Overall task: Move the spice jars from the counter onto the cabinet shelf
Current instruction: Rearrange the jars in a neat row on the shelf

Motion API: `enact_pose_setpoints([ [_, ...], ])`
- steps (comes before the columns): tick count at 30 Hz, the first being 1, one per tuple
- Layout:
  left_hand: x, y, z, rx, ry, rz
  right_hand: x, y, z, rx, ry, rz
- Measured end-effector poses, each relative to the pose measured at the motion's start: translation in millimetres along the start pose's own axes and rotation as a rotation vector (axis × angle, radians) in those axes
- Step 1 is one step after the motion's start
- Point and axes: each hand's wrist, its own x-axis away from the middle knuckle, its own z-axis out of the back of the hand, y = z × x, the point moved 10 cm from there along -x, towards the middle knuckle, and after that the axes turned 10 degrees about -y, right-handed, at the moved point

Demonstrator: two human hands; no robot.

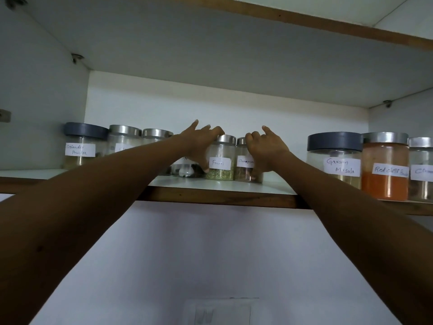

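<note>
Two small glass jars with steel lids stand side by side at the middle of the cabinet shelf [215,189]. My left hand [199,144] grips the jar labelled Fennel [221,167], thumb low on its left side, fingers on the lid. My right hand [264,148] holds the jar labelled Cinnamon [243,170] from its right side, thumb near its base. A further jar sits partly hidden behind my left wrist.
On the left of the shelf stand a grey-lidded Coriander Powder jar [80,146] and two steel-lidded jars [124,139]. To the right are Garam Masala [335,158], an orange Red Chilli Powder jar [385,167] and another jar [421,170]. An upper shelf [234,43] overhangs.
</note>
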Motion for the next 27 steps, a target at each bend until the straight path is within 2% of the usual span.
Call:
enact_pose_setpoints([
  [6,-11.0,0.4,-4.2,-0.190,-0.036,0.085,-7.2,-4.4,-4.8,0.003,-0.016,0.039],
  [13,-13.5,7.4,1.3,-0.374,0.048,0.159,-12.2,-3.3,-11.3,-0.029,-0.022,0.016],
  [17,3.3,3.6,11.4,-0.390,0.120,0.284,-15.5,0.3,-22.5,-0.024,-0.065,-0.046],
  [19,24.4,4.4,30.8,-0.354,0.255,0.347,-9.7,5.7,-15.0,-0.063,-0.048,-0.101],
  [20,37.2,8.8,41.9,-0.318,0.327,0.351,-2.7,7.8,-3.7,-0.113,0.012,-0.116],
  [22,59.6,20.7,55.1,-0.254,0.412,0.314,19.8,7.8,31.7,-0.138,0.241,-0.117],
  [25,86.0,36.0,66.1,-0.328,0.411,0.231,73.2,14.8,79.6,-0.283,0.614,-0.115],
  [27,106.3,43.9,76.0,-0.377,0.411,0.178,106.2,18.8,94.4,-0.313,0.712,-0.100],
])
